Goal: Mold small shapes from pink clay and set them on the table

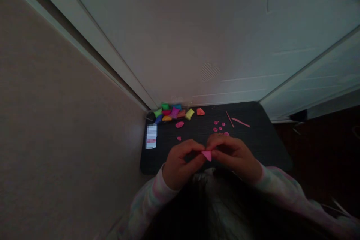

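Note:
Both hands meet over the near part of a small black table [261, 146]. My left hand [180, 163] and my right hand [234, 155] pinch a small pink piece of clay [207, 155] between their fingertips; it looks flat and roughly triangular. Several small pink clay bits [219, 127] lie on the table just beyond my right hand. A larger pink lump [179, 124] and a tiny pink crumb [179, 138] lie beyond my left hand.
A pile of coloured clay packets [172, 112] sits at the table's far left corner, an orange lump [200, 111] beside it. Two thin pink sticks [235, 120] lie far right. A white card [151, 136] lies at the left edge. Walls close in behind and left.

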Motion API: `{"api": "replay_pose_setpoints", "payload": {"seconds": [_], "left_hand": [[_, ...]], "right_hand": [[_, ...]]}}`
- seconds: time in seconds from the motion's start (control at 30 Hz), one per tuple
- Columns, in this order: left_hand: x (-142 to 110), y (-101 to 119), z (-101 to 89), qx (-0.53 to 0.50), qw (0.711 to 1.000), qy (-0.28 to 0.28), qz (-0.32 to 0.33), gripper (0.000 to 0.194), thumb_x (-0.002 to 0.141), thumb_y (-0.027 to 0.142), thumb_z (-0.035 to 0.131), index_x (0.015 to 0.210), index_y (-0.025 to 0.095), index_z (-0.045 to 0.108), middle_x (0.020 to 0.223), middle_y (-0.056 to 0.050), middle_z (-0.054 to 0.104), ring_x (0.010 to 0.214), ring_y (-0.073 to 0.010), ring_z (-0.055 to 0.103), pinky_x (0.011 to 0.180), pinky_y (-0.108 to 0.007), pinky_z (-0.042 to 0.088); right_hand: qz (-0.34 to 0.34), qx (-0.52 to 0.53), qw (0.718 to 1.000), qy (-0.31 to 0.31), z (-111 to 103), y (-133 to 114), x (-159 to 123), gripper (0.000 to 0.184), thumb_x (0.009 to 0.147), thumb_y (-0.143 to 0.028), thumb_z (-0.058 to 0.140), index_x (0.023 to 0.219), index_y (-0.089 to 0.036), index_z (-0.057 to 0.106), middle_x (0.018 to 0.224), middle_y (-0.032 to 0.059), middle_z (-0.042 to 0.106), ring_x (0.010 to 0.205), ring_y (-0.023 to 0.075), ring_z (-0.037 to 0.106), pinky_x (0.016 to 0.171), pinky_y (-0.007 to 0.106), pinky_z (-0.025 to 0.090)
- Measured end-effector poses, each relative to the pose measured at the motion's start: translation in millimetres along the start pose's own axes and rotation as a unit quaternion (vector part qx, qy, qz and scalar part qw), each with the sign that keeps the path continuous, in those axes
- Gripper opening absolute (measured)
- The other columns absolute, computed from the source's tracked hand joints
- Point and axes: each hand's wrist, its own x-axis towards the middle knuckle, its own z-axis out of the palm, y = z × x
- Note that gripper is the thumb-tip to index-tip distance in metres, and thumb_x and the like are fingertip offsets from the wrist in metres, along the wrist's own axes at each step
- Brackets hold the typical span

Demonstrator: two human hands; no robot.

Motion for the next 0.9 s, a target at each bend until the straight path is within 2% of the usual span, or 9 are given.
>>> {"api": "replay_pose_setpoints", "payload": {"seconds": [0.1,0.33,0.67,0.9], "left_hand": [[-0.6,-4.3,-2.3,-0.023,1.000,-0.002,-0.021,0.009,0.071,0.020,0.057,0.077,0.016,0.063,0.069,-0.002,0.058,0.064,-0.0129,0.051,0.060,-0.024,0.039],[2.0,-9.9,-1.8,-0.142,0.987,0.003,-0.077,0.008,0.065,0.023,0.063,0.066,0.015,0.062,0.060,0.001,0.054,0.058,-0.0103,0.047,0.055,-0.022,0.036],[-3.4,-18.2,-7.2,-0.149,0.985,0.010,-0.087,0.008,0.065,0.023,0.064,0.066,0.015,0.062,0.061,0.001,0.055,0.058,-0.0101,0.047,0.056,-0.022,0.036],[-4.3,-28.0,-11.5,-0.148,0.985,-0.011,-0.090,0.004,0.065,0.019,0.065,0.064,0.015,0.065,0.059,0.001,0.056,0.057,-0.0095,0.048,0.055,-0.021,0.036]], "right_hand": [[-0.008,-0.034,0.999,-0.011,-1.0,-2.2,0.5,0.011,0.076,-0.014,0.056,0.081,-0.022,0.061,0.071,-0.0018,0.058,0.068,0.0108,0.053,0.063,0.023,0.041],[-0.026,-0.082,0.996,-0.023,-1.9,-5.3,3.4,0.011,0.075,-0.013,0.056,0.081,-0.020,0.062,0.072,-0.0004,0.061,0.067,0.0109,0.055,0.063,0.023,0.042],[0.053,-0.035,0.998,0.017,14.4,7.7,-1.6,0.005,0.076,-0.023,0.057,0.076,-0.019,0.061,0.069,0.0003,0.062,0.066,0.0123,0.057,0.061,0.024,0.044],[0.058,-0.052,0.997,0.003,14.5,8.9,-1.8,0.005,0.075,-0.021,0.057,0.075,-0.019,0.061,0.069,-0.0002,0.063,0.066,0.0116,0.057,0.063,0.023,0.044]]}}
